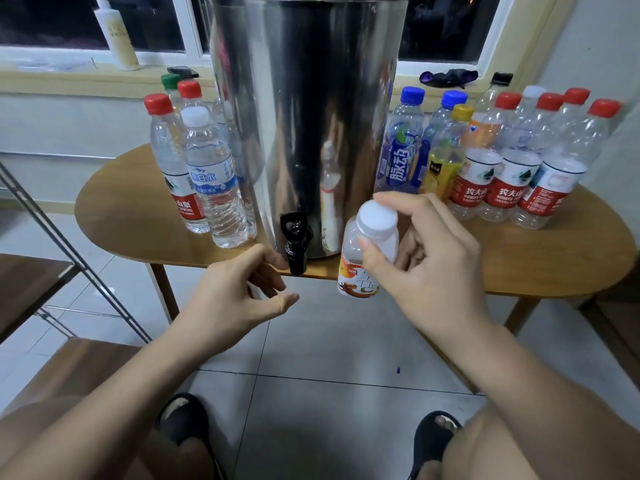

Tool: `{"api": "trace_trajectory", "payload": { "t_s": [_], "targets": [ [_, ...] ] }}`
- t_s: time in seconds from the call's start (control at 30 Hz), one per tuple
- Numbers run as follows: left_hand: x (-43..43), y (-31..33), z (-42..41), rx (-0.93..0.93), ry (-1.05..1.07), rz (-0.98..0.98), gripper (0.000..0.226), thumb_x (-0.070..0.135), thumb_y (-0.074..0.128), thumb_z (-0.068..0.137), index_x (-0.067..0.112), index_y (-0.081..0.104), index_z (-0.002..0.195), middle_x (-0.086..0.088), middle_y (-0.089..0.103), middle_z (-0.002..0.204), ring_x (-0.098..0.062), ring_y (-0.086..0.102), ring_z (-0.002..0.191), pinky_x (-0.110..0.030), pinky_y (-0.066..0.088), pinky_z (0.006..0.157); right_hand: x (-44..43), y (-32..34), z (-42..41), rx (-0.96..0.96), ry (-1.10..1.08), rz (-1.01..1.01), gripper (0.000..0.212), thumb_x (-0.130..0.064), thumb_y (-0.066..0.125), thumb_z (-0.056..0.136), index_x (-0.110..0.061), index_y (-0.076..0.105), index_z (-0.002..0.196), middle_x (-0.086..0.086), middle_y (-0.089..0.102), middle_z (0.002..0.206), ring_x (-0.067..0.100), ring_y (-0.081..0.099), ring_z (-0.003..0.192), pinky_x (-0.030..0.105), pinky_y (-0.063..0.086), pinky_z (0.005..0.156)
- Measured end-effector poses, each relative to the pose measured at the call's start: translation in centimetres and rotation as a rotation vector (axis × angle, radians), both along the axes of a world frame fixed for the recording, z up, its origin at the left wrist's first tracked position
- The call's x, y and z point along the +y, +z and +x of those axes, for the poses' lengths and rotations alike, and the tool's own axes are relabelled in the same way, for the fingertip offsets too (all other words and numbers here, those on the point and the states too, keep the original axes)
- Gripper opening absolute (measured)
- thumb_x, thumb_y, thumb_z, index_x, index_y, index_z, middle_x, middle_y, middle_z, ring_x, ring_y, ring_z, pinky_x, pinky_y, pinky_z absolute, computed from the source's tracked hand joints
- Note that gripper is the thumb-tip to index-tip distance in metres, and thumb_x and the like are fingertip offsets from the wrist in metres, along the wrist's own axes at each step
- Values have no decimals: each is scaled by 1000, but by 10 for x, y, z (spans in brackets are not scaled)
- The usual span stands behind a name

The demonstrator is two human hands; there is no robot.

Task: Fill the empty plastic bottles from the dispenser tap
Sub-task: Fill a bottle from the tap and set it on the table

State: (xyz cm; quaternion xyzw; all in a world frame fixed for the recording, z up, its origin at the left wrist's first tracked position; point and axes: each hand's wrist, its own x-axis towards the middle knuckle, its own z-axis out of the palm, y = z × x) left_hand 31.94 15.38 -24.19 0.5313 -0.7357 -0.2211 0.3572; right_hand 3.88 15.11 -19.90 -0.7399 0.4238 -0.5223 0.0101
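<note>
A tall steel dispenser stands on the round wooden table, its black tap jutting over the front edge. My right hand grips a small bottle with an orange label and a white cap, fingers curled round the cap, just right of the tap. My left hand hovers open just left of and below the tap, fingertips close to the spout and holding nothing. Several capped bottles stand left of the dispenser, and several more bottles stand to its right.
A windowsill behind the table carries a white squeeze bottle, a phone and a dark cloth. A metal-framed rack stands at the left. Tiled floor and my sandalled feet lie below the table edge.
</note>
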Motion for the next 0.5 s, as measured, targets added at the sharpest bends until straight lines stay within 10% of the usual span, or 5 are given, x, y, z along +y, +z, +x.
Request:
{"api": "trace_trajectory", "payload": {
  "t_s": [0.33, 0.5],
  "targets": [
    [4, -8, -3, -96, -118, 130, 55, 52, 96, 73, 37, 73, 119, 23, 76, 110, -1, 71, 107, -20, 55, 76, 24, -20, 14, -4, 108, -58, 38, -21, 81, 96, -8, 72, 130, 1, 65, 116, 15, 58, 63, 34, 52, 59],
    [9, -6, -9, -93, -237, 192, 55, 58, 94, 74, 47, 67, 121, 29, 72, 120, -1, 67, 118, -24, 54, 83, 27, -38, 26, -71, 149, 145, 40, -17, 87, 91, -17, 72, 128, -24, 55, 100, 15, 57, 63, 19, 44, 62]
  ]
}}
